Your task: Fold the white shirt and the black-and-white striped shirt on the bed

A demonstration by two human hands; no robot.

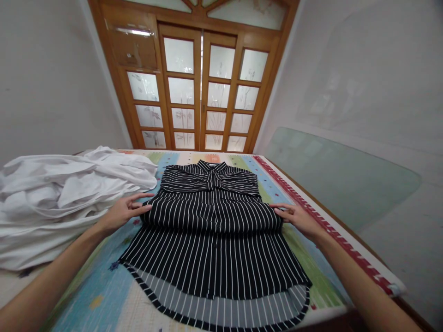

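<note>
A black shirt with white stripes point(214, 263) lies front up, its collar point(212, 164) at the far end and its curved hem toward me. Both sleeves are laid across the upper chest. Part of the shirt bulges up in a rounded fold across the middle. At the fold's left end, my left hand point(126, 211) is closed on the side edge. Opposite it, my right hand point(297, 219) grips the right edge; some of its fingertips are hidden by the cloth. The grey inner side of the back shows below the front hem.
A loose heap of white cloth point(69, 189) lies to the left, close to my left forearm. Under everything is a colourful patterned cover point(104, 295). A pale glass panel point(342, 175) leans at the right wall. Wooden doors with glass panes point(200, 87) stand beyond.
</note>
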